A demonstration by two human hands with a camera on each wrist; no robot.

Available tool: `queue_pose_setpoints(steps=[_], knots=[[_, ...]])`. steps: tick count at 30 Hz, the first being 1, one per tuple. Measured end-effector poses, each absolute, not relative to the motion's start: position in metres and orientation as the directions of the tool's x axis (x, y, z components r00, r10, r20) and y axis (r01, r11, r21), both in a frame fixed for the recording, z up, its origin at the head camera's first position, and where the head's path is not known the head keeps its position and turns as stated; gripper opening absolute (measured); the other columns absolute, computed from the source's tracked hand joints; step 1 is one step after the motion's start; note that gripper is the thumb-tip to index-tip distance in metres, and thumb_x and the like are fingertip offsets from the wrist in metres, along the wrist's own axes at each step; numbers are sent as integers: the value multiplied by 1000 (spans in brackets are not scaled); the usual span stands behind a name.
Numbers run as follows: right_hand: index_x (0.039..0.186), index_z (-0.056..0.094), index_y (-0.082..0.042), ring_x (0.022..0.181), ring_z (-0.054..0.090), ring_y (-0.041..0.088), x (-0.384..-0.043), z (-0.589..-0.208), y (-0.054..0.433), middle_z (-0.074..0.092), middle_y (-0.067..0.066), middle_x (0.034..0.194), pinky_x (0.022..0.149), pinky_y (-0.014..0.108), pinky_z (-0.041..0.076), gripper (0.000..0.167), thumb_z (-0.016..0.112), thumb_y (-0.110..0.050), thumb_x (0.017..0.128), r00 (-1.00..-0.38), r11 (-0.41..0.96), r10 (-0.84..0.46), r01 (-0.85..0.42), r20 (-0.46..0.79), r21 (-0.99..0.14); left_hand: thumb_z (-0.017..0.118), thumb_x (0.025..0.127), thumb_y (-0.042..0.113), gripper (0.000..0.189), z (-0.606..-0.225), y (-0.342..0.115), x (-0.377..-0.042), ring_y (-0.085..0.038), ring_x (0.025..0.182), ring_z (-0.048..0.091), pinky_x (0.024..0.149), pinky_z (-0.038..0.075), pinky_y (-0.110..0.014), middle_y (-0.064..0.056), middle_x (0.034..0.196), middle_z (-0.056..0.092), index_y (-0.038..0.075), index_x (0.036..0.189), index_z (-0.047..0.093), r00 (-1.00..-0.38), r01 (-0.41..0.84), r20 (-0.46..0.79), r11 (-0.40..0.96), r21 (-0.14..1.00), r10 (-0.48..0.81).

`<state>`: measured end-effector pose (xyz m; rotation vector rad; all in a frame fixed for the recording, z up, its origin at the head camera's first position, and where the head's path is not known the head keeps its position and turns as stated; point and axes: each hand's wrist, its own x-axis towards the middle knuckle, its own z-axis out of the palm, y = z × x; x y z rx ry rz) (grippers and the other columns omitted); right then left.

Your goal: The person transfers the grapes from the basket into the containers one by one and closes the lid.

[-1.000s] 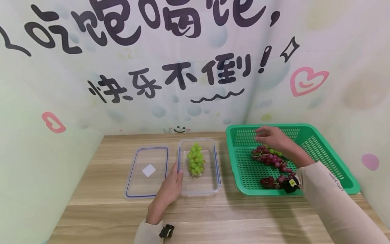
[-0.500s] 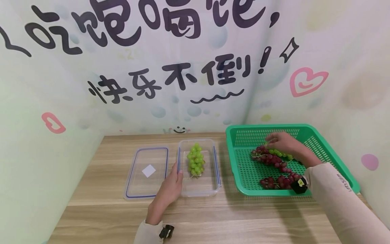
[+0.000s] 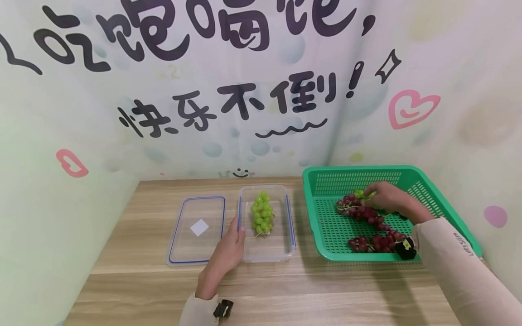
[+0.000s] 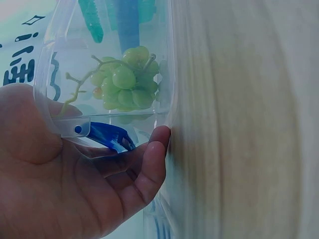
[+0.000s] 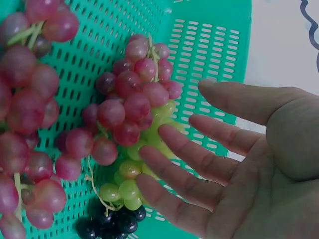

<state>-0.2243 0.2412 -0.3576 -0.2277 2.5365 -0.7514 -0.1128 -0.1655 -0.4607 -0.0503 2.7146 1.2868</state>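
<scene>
My left hand point(image 3: 229, 246) grips the left side of a clear plastic food container point(image 3: 281, 246). In the left wrist view its thumb lies at the rim and the fingers point(image 4: 154, 162) curl by a blue latch point(image 4: 107, 135). Inside the container lies a bunch of green grapes point(image 3: 262, 213). Over the green basket point(image 3: 308, 213) my right hand point(image 3: 387, 197) reaches with fingers extended. In the right wrist view these fingertips overlap another bunch of green grapes point(image 5: 129, 189), partly under red grapes point(image 5: 127, 107); whether they touch is unclear.
A clear lid with a blue seal point(image 3: 195, 246) lies left of the container on the wooden table point(image 3: 261, 294). More red grapes point(image 3: 377, 243) lie at the basket's near side, and black grapes point(image 5: 112, 224) show in the right wrist view. A printed wall point(image 3: 244, 149) stands behind.
My right hand has moved right and lowered into the basket, down to the green grapes. The left hand and the container have stayed in place.
</scene>
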Motion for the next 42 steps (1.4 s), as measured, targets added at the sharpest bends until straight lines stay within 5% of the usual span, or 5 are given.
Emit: queue_pose_setpoints(steps=[2,9,18,32,42], knots=[[135,48,15,61,47,19,-224,-358,243,48,37,133,56,38,47,50,58,-17,98,-861,840,-276,0,-428,-543,29,109,24,57,-460,-165,-113,-45,144,29,116,28,-59,-29,157,28,-5,156,13,-991,-86,-134,635,768,28],[142,44,8,103,53,36,-224,-360,247,39,37,142,68,41,53,58,61,-27,98,-823,855,-248,62,-512,-514,29,109,24,57,-460,-165,-113,-45,143,29,116,28,-58,-29,157,28,-5,156,13,-990,-92,-140,637,765,25],[147,38,5,86,57,28,-227,-363,249,57,23,119,68,44,55,60,60,-24,99,-778,828,-257,128,-573,-545,30,109,24,58,-458,-165,-113,-45,144,29,116,28,-59,-29,157,28,-5,156,13,-990,-89,-138,638,765,27],[154,27,2,118,54,49,-229,-369,248,45,34,141,76,50,60,74,66,-23,96,-712,806,-302,164,-634,-569,29,110,25,58,-456,-167,-112,-45,145,27,116,26,-59,-28,158,27,-4,157,12,-990,-94,-140,629,772,24],[151,29,6,107,60,37,-229,-373,244,36,37,143,75,46,61,72,67,-16,94,-703,816,-268,198,-659,-543,29,110,24,57,-459,-165,-111,-45,144,28,115,27,-60,-29,157,29,-4,156,13,-991,-87,-134,629,773,28]])
